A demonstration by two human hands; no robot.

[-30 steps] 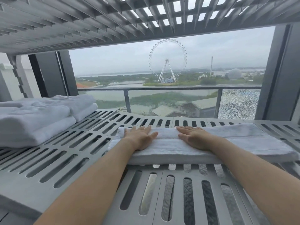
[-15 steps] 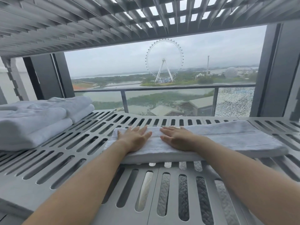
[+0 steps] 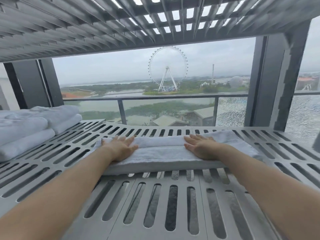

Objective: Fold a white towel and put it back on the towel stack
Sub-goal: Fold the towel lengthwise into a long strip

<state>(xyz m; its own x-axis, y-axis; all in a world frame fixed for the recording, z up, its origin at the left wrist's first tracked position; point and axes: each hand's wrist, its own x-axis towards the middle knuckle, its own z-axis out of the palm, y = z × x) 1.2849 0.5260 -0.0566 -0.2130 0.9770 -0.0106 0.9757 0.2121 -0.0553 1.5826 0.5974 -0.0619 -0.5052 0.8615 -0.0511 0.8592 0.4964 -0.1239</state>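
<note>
A grey metal shelf [image 3: 180, 182], cut through with rows of oblong slots, filled the lower part of the view and ran from edge to edge. Above it hung a grey slatted metal lattice [image 3: 103, 26], with pale light showing through its square gaps. Beyond the shelf stood a glass balcony railing with a dark top bar [image 3: 166, 97], and past that lay water and greenery under an overcast sky, with a tall white Ferris wheel [image 3: 167, 68] in the distance.

At the far left of the shelf sat a stack of thick folded white towels [image 3: 26, 129], partly cut off by the frame edge. The white terry towel folded into a long narrow band [image 3: 161, 151] lay crosswise on the middle of the shelf, well apart from the stack. A lengthwise line ran along its top where two folded edges met.

Both bare forearms reached forward onto this towel. The left hand [image 3: 121, 148] lay flat, palm down, near the towel's left end, its fingers straight and angled toward the right. The right hand [image 3: 200, 148] pressed flat on the towel right of its middle, fingers straight and pointing left. The two hands were well apart, and neither gripped the cloth.
</note>
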